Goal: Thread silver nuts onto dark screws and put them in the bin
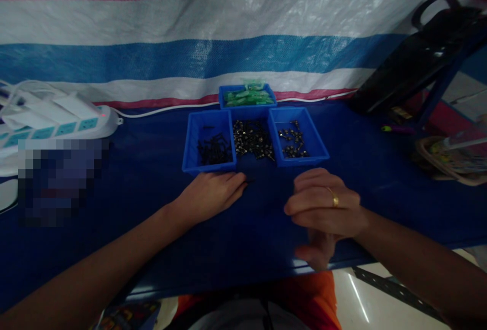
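1. The table (152, 168) was big and dark blue; it held everything else; a striped sheet (190, 31) of pink, white and blue hung behind it.
2. A black bag (414, 61) leaned at the far right end of the table; a basket (449, 160) with small stuff sat just in front of it.
3. A white power strip (57, 117) lay at the far left with plugs in it; a white cord ran from it along the back edge.
4. The left tray (207, 140) held dark screws (213, 148); the right tray (297, 135) held a few small dark bits; the back tray (247, 94) held green bits.
5. A pile of shiny metal bits (251, 140) lay between the left tray and the right tray.
6. The left hand (211, 195) lay flat on the table, palm down, just in front of the left tray; its fingers were loose and spread a little; its fingertips (240, 182) touched a tiny dark bit (249, 181) on the table; it gripped nothing.
7. The right hand (323, 208) hung over the near edge of the table, well in front of the right tray; it had a gold ring (335, 200); its fingers were curled in; I could not tell if it held anything.
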Tool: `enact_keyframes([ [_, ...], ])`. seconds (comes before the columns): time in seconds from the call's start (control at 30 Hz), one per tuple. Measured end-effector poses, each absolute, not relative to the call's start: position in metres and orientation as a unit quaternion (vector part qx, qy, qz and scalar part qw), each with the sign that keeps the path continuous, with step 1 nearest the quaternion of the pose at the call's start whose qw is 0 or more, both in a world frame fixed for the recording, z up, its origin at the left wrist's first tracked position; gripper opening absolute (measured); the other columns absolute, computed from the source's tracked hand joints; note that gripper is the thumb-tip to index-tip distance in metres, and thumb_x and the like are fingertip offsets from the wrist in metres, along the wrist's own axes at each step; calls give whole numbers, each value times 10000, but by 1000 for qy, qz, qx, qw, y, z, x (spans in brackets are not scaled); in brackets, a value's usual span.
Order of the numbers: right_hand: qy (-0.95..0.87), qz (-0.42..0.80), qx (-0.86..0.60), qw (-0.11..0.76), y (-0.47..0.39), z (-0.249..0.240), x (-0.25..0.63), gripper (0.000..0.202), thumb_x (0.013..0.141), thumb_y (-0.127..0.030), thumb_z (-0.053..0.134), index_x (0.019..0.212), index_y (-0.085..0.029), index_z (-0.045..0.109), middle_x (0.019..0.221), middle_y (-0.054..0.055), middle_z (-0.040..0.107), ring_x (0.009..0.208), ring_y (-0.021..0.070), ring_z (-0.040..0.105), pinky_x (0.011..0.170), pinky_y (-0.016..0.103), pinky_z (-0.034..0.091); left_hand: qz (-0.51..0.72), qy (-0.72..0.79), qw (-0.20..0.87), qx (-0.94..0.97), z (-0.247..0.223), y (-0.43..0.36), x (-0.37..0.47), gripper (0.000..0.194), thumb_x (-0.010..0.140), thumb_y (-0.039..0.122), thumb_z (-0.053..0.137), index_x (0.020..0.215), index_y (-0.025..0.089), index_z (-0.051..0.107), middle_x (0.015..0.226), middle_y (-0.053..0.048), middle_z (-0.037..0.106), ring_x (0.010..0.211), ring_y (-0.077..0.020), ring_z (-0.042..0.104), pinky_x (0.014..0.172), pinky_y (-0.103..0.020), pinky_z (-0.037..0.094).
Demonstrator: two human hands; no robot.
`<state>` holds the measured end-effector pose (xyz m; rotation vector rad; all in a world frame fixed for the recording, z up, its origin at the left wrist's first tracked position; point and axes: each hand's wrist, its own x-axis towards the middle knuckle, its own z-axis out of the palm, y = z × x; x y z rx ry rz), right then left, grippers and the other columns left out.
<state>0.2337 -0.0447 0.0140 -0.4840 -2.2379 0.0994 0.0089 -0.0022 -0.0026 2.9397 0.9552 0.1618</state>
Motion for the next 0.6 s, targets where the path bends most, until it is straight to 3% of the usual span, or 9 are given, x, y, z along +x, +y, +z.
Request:
enact_keyframes([
  [0.03,-881,31,-193,431,-44,14,233,273,769,-435,499,591,-234,553,618,-8,598,522,120,516,557,297,430,50,309,23,949,-3,-2,9,221,914,298,339,939,190,530,758,5,616,677,-147,601,581,-253,430],
  [0.17,-910,51,-240,334,-30,13,221,150,811,-244,503,693,-181,570,713,22,615,650,116,547,612,255,423,43,307,31,950,-3,-1,10,223,914,295,329,905,183,521,748,7,607,679,-142,602,582,-245,429],
  [0.37,-903,95,-363,208,-28,15,208,195,857,-278,447,782,-157,580,718,34,587,734,148,507,699,294,372,58,294,24,954,-2,-1,9,188,896,265,358,832,176,510,714,14,598,662,-130,593,571,-234,415],
  [0.6,-891,149,-396,162,-34,19,207,167,848,-288,450,841,-166,563,729,19,592,715,138,533,697,263,379,44,293,47,954,-3,0,8,188,904,276,348,872,180,507,751,7,610,705,-149,607,598,-248,431],
])
